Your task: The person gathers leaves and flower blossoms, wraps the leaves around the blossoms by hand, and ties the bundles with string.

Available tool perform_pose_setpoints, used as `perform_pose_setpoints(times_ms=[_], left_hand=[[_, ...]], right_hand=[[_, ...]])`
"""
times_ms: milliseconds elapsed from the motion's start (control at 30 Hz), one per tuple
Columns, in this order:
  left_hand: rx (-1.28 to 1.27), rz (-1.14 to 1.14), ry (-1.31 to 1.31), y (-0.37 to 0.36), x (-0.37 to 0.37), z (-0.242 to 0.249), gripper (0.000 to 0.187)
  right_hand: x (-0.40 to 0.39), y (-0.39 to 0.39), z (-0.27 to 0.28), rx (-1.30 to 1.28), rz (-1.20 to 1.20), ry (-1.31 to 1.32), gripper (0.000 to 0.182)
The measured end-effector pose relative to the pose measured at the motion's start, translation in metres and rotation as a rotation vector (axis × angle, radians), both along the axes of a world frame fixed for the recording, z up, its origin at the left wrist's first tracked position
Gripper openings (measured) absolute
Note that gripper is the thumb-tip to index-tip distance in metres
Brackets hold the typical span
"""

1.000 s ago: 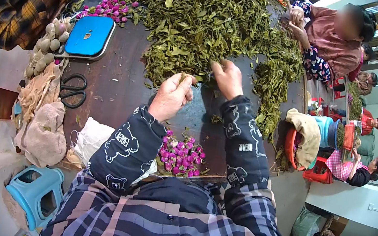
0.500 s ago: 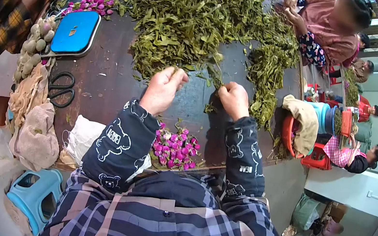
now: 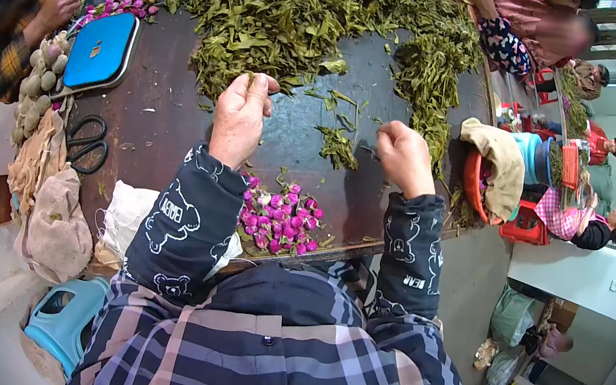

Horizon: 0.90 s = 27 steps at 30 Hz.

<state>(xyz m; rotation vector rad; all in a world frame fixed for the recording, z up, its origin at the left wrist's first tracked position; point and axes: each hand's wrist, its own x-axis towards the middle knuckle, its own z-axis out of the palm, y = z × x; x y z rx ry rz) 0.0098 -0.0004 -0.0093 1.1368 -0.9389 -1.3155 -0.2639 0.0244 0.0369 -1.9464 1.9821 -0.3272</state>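
Observation:
My left hand (image 3: 239, 120) is closed in a pinch at the near edge of a big heap of dried green leaves (image 3: 268, 35). A speck of green shows at its fingertips; what they hold is too small to name. My right hand (image 3: 407, 158) hovers over the table with its fingers curled together, and I see nothing in them. Between the hands lie a thin leafy sprig (image 3: 348, 112) and a small clump of leaves (image 3: 338, 148). Closer to my body sits a pile of magenta flower heads (image 3: 282, 219).
On the left are a blue-topped scale (image 3: 98, 50), black-handled scissors (image 3: 86, 143), strung pale balls (image 3: 39, 82) and crumpled cloths (image 3: 60, 223). A smaller leaf heap (image 3: 428, 83) lies right, near an orange basin (image 3: 474, 187) with cloth over it. Other people sit around.
My hands have moved apart, the left to the left and upward, the right to the right. The sprig near my right fingers now lies on the table. The whole view has shifted slightly.

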Motion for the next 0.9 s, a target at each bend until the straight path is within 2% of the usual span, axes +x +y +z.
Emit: perform_pose_setpoints(times_ms=[67, 200, 400, 533, 700, 733, 867, 900], left_hand=[[-0.011, 0.012, -0.009, 0.001, 0.0, 0.0, 0.025], [-0.12, 0.02, -0.087, 0.004, -0.003, 0.001, 0.023], [-0.136, -0.074, -0.031, 0.015, -0.012, 0.016, 0.021], [-0.216, -0.166, 0.17, 0.014, -0.026, 0.008, 0.023], [-0.146, -0.286, 0.299, 0.016, -0.03, 0.002, 0.02], [-0.143, -0.284, 0.299, 0.016, -0.03, 0.003, 0.02], [0.003, -0.212, 0.492, 0.016, -0.024, 0.01, 0.018], [0.005, -0.204, 0.496, 0.015, -0.022, 0.008, 0.018]], right_hand=[[0.0, 0.002, -0.003, -0.073, -0.024, 0.016, 0.022], [0.025, 0.013, -0.006, -0.195, 0.214, 0.071, 0.018], [0.056, 0.018, -0.019, -0.02, 0.201, 0.362, 0.015], [0.064, -0.002, -0.004, -0.163, 0.237, -0.112, 0.013], [0.105, -0.011, 0.002, -0.419, 0.277, -0.293, 0.013], [0.105, -0.011, 0.005, -0.416, 0.277, -0.294, 0.013], [0.089, -0.011, 0.026, -0.167, 0.367, -0.632, 0.011], [0.079, -0.01, 0.033, -0.066, 0.268, -0.705, 0.011]])
